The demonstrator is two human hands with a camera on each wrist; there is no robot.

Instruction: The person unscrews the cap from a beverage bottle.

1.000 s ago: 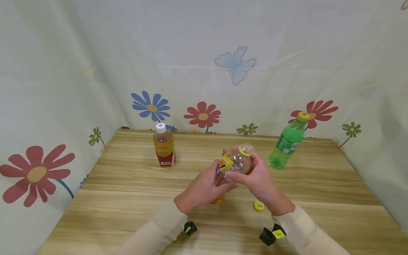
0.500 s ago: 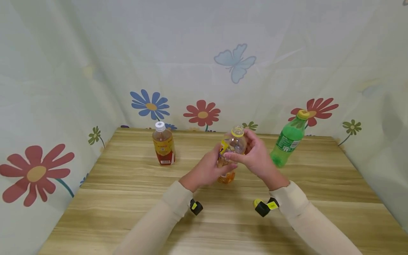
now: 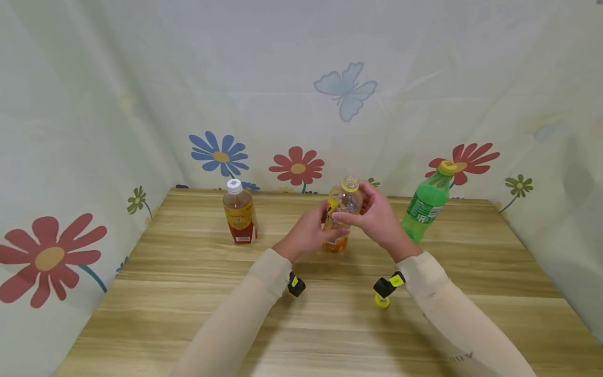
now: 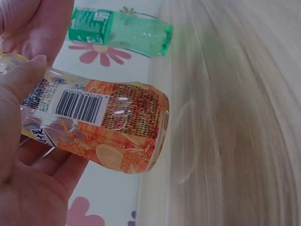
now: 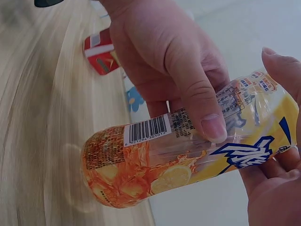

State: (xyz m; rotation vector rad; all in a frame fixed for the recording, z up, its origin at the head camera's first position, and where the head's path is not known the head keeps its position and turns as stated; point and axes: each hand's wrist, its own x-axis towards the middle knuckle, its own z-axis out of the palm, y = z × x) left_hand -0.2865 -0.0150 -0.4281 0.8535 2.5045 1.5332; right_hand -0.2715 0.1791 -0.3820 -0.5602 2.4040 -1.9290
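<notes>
Both hands hold a clear plastic bottle (image 3: 337,243) with an orange-and-yellow label, upright near the middle of the table. Its neck is uncapped, with a yellow ring below the mouth. My left hand (image 3: 308,230) grips the label area, thumb lying across the front. Higher up, my right hand (image 3: 377,217) wraps the shoulder with thumb in front and fingers behind. In the left wrist view the base of the bottle (image 4: 127,127) comes close over the tabletop. A yellow cap (image 3: 382,302) lies on the table below the right wrist, partly covered by the wrist camera.
A green bottle (image 3: 426,209) with a yellow cap stands at the back right, just beyond the right hand. Back left stands a white-capped bottle (image 3: 241,220) with a yellow-and-red label. Flower-printed cloth (image 3: 264,115) encloses the wooden table (image 3: 188,293) at back and sides.
Both hands have carried the uncapped bottle away from the body, toward the back of the table, and turned it from tilted to upright. The other bottles have stayed put.
</notes>
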